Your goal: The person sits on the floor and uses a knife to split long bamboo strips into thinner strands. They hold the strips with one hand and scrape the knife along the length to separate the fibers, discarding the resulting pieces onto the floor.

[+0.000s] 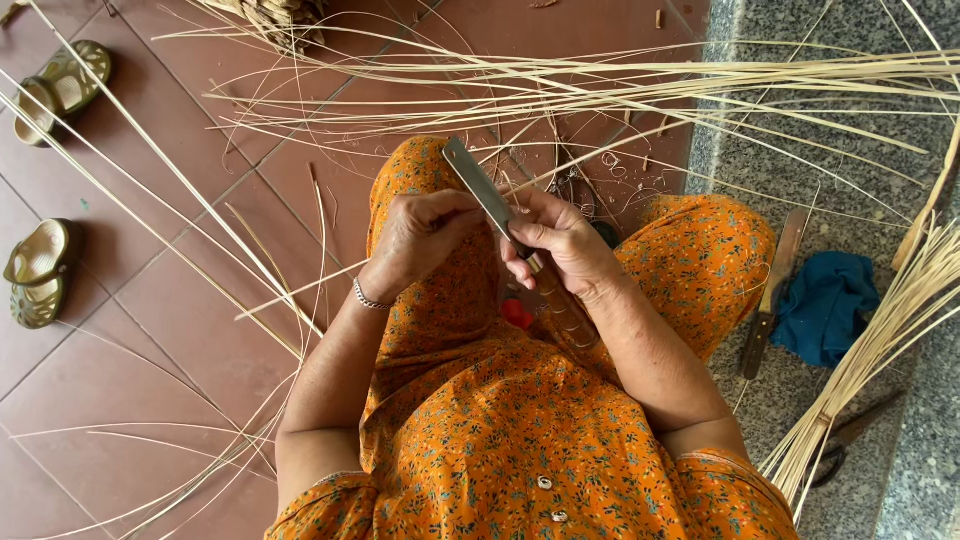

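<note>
My right hand (pixel 560 240) grips the handle of a flat steel knife (pixel 478 185) whose blade points up and to the left, away from me. My left hand (pixel 420 235) is curled right beside the blade, fingers closed, apparently pinching a thin pale cane strip against it; the strip itself is too fine to make out in the hand. Both hands rest above my knees, over orange flowered cloth (pixel 520 420). A silver bracelet (pixel 368 298) circles my left wrist.
Long pale cane strips (pixel 640 90) fan across the red tiled floor (pixel 150 300) and grey stone step (pixel 880 200). A second knife (pixel 775 290) and a blue cloth (pixel 825 305) lie on the right, beside a bundle of strips (pixel 880 350) and dark pliers (pixel 850 440). Two sandals (pixel 40 270) sit left.
</note>
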